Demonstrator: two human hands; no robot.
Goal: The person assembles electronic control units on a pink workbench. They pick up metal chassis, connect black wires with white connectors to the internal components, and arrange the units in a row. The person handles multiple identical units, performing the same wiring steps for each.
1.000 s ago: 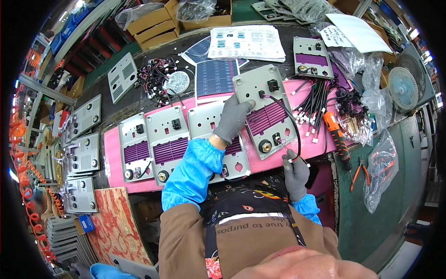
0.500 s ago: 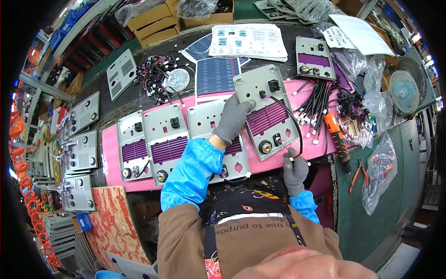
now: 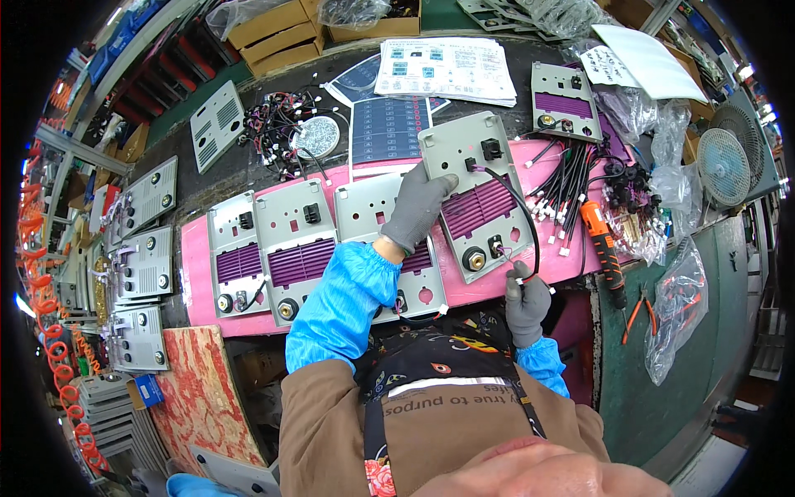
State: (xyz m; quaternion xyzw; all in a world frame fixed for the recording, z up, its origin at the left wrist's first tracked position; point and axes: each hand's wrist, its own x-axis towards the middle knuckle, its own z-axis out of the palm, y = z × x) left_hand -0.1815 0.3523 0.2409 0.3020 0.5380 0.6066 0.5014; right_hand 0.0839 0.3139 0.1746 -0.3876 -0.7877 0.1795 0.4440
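Observation:
My left hand (image 3: pixel 421 205), in a grey glove, grips the left edge of a grey metal panel (image 3: pixel 451 147) with purple slats, its thumb over the front. The panel is tilted up above the pink mat (image 3: pixel 195 286). A black cable (image 3: pixel 523 205) runs from a connector near the panel's top and curves down the right side. My right hand (image 3: pixel 527 308), also gloved, is closed by the panel's lower right corner, pinching the thin wire ends (image 3: pixel 508 258) of the cable. Several similar panels (image 3: pixel 294 217) lie on the mat to the left.
An orange-black electric screwdriver (image 3: pixel 603 240) and orange-handled pliers (image 3: pixel 638 315) lie at the right. Bundled black cables (image 3: pixel 571 186) sit behind them. Printed sheets (image 3: pixel 447 70), a wire pile (image 3: pixel 277 132) and another panel (image 3: pixel 566 101) are at the back. A fan (image 3: pixel 727 166) stands far right.
Almost nothing differs. The view has shifted very slightly, while both hands keep their hold on the panel and the wire ends.

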